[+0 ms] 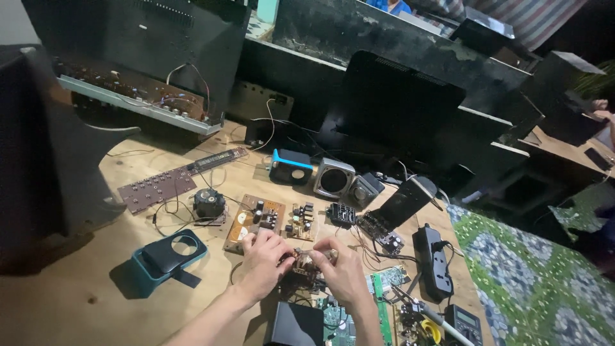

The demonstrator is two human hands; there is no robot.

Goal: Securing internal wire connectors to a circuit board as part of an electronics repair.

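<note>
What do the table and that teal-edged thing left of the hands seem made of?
The table looks like bare plywood: pale, matte, with grain and a knot. The teal-edged case seems moulded plastic, smooth with rounded corners and a dark, possibly rubbery, top.

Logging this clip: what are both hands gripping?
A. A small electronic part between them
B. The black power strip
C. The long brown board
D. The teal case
A: the left hand and right hand meet around a small part; the power strip and teal case lie untouched.
</note>
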